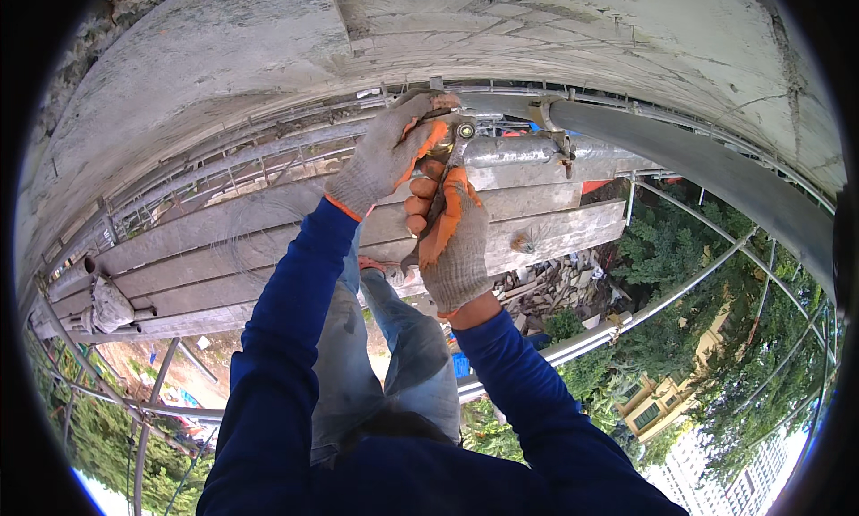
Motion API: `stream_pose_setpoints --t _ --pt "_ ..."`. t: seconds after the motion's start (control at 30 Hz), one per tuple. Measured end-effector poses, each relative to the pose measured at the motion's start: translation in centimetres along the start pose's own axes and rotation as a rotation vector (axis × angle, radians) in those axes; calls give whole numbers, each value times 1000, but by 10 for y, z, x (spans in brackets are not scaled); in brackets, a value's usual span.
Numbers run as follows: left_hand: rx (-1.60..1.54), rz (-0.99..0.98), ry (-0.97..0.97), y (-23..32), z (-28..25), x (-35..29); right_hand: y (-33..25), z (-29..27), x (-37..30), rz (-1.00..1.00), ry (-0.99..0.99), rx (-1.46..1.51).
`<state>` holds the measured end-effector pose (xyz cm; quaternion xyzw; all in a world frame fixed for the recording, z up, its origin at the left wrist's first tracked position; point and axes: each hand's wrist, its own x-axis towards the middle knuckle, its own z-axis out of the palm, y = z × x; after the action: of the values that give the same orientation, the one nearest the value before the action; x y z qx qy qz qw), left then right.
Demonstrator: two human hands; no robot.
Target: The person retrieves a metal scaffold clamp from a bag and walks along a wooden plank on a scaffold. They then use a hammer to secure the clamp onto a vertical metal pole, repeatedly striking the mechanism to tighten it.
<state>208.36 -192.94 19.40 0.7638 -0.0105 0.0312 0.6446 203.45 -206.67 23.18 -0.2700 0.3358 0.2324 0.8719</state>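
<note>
Both my hands wear grey knit gloves with orange palms, and bare fingers show. My left hand (386,149) is closed around a scaffold clamp (463,132) on the steel tube (514,150); a round nut or bolt end shows beside its fingers. Just below, my right hand (456,243) is wrapped around a dark metal wrench (434,208). The wrench's lower end sticks out near the wrist, and its upper end reaches toward the clamp, mostly hidden by fingers. Further right, a second clamp (564,148) grips the tube.
Grey planks (555,230) form a narrow walkway at height under me. A concrete wall (573,33) rises ahead, with a thick curved pipe (680,149) along it. Scaffold tubes (626,324) run behind and right. Loose wire (255,239) lies left; rubble (573,288) and trees are below.
</note>
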Motion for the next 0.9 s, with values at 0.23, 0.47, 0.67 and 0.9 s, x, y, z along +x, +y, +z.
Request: stream_pose_setpoints --t 0.23,0.47,0.67,0.9 --pt "-149 -270 -175 -3 -16 10 27 20 -6 -281 98 -305" --pt "-285 -324 -69 13 4 -14 -154 26 -11 -225 -1 -1910" --pt "-367 -319 -84 -13 7 -4 -178 64 27 -530 -373 -2741" --pt "-330 -418 -133 -1 -1 5 -183 82 36 -108 -319 -2562"
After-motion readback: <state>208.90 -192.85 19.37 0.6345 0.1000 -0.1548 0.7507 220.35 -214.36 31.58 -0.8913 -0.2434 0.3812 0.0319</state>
